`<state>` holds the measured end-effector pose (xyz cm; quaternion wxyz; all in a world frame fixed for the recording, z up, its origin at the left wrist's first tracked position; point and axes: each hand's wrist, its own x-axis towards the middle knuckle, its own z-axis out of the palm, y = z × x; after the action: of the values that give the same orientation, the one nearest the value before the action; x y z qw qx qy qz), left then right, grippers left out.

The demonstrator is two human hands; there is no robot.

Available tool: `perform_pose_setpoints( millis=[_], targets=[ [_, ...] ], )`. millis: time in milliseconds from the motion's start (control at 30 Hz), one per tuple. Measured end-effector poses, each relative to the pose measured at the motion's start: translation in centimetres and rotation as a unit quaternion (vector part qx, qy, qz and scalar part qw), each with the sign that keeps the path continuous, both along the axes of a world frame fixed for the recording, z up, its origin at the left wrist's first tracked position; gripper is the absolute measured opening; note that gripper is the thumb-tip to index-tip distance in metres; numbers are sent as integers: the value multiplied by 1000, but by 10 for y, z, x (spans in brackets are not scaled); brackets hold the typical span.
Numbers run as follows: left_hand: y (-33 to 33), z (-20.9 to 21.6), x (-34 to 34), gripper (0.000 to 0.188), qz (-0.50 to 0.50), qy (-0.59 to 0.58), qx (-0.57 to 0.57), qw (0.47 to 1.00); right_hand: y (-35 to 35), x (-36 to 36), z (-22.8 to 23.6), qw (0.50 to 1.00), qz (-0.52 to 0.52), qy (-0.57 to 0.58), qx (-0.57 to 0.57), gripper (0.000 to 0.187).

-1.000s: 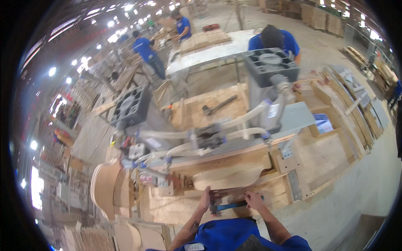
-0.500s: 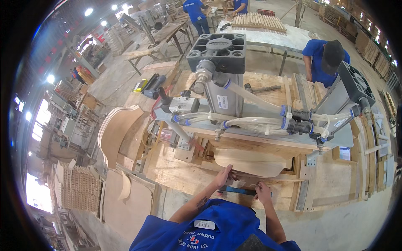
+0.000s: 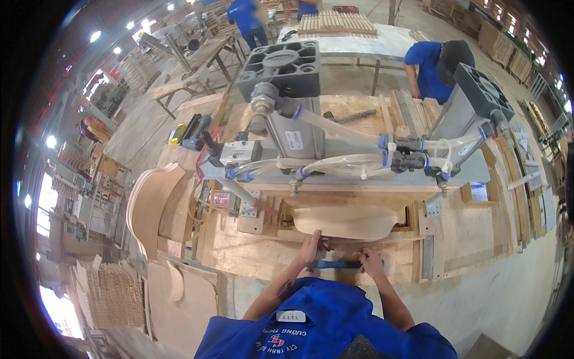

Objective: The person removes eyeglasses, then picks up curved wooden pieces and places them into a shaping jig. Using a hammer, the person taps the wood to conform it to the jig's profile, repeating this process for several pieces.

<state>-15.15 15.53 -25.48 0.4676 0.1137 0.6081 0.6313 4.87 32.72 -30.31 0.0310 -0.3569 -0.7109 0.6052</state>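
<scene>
A pale curved wooden panel [image 3: 347, 220] lies in a wooden recess below the pneumatic press [image 3: 293, 128]. My left hand [image 3: 311, 246] is at the panel's near edge, with a stretched finger reaching up to its rim. It seems to grip nothing, though its other fingers are in shadow. To the right, my right hand [image 3: 371, 261] has curled, pinched fingers just in front of the panel; what they hold, if anything, is too small to make out. A blue bar-shaped tool [image 3: 338, 264] lies between my hands, its right end partly behind my right hand.
Curved wooden pieces [image 3: 149, 206] stand stacked at the left, above a flat brown board [image 3: 182, 305]. Clear air hoses [image 3: 335, 167] cross the press. A hammer [image 3: 353, 115] lies behind it. A co-worker in blue [image 3: 433, 72] bends over at the far right.
The view has shifted, so the bench and press appear farther left. My hands stay near the panel's front edge; a small whitish patch between them no longer shows.
</scene>
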Motion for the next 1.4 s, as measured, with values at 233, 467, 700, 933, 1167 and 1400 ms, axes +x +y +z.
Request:
perform_pose_setpoints(
  millis=[233,467,700,933,1167,1400],
  targets=[
    [2,-9,-1,68,-9,29,-22,999,3,1,7,999,25,-36,6,29],
    [11,5,10,65,17,41,-63,997,16,13,15,999,40,-24,8,29],
    [16,9,8,76,-10,66,-52,996,13,19,8,999,33,19,22,25],
    [12,9,8,72,2,40,-61,997,10,19,11,999,37,23,25,24],
    [21,17,16,72,-9,53,-46,997,15,22,11,998,56,18,32,24],
    [18,22,19,73,13,76,-38,996,13,19,13,999,50,20,3,25]
  ],
)
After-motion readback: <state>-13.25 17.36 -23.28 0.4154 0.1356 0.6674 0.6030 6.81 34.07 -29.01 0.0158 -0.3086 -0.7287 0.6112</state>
